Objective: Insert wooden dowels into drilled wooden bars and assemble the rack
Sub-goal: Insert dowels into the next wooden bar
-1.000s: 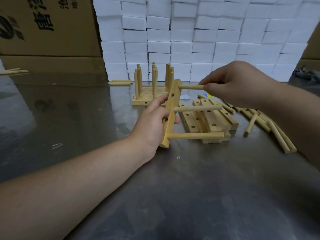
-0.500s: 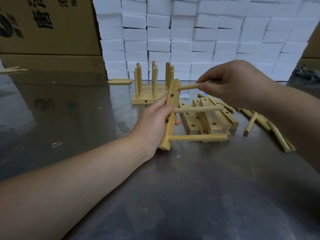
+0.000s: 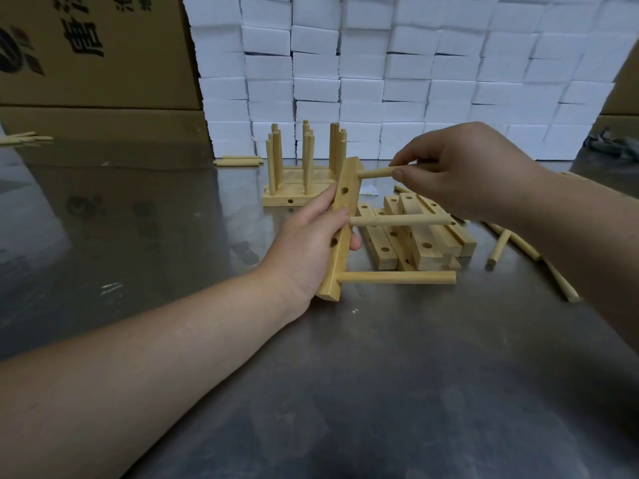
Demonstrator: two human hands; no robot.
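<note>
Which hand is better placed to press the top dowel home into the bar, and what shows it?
The right hand: its fingers pinch the top dowel, whose end meets the bar. The left hand grips the bar, steadying it.

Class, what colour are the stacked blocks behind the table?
White; the blocks show best in head view.

The worktop (image 3: 380,392) is bare metal with a dull grey sheen, faintly mirroring and smudged. The bar (image 3: 348,178) at centre is pale wood, smooth and matt. The top dowel (image 3: 375,173), the stacked bars (image 3: 425,243) to its right and the rack (image 3: 294,198) behind look the same unvarnished wood. The blocks (image 3: 415,81) across the top look like matt white foam. The boxes (image 3: 103,63) at upper left are matt brown cardboard, black-printed.
</note>
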